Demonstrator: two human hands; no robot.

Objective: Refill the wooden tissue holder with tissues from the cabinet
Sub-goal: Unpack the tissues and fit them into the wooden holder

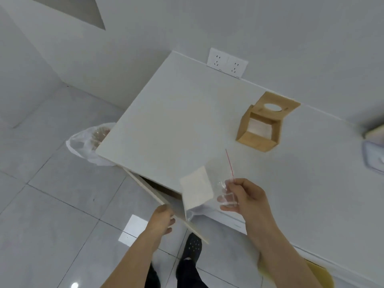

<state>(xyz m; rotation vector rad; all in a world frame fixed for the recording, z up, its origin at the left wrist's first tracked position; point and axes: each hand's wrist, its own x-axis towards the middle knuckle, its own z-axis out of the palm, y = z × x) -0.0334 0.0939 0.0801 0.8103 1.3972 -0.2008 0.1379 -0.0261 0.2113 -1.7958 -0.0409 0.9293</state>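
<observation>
The wooden tissue holder lies on its side at the back right of the white cabinet top, its round hole facing up and its open side toward me. My right hand pinches the clear plastic wrap of a white tissue pack, which hangs just over the front edge of the top; a thin red tear strip sticks up from the wrap. My left hand grips the edge of the open cabinet door below the top.
A bin lined with a clear plastic bag stands on the tiled floor at the cabinet's left side. A double wall socket sits behind the top. Blurred objects lie at the far right edge. My dark shoe is below.
</observation>
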